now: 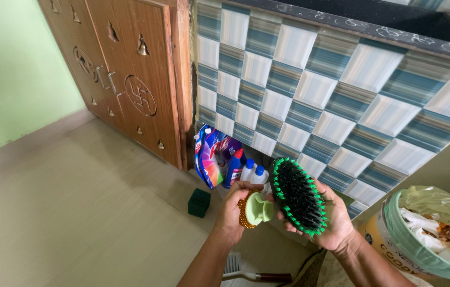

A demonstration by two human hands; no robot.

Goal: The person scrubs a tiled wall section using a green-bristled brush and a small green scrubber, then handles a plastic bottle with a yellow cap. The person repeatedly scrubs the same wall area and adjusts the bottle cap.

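The right hand [336, 223] grips a green brush [298, 195] with black bristles, and the left hand [234, 212] grips a small green scrubber [257, 209] just beside it. Behind the hands, a bright pouch [210, 155] and some bottles [246, 170] stand against the checked tile wall [331, 101], with a dark green sponge [199, 202] on the floor [76, 212] nearby. A full bin [427, 234] sits at the right, a broom [251, 273] lies below, and a wooden door [129, 69] stands at the left.
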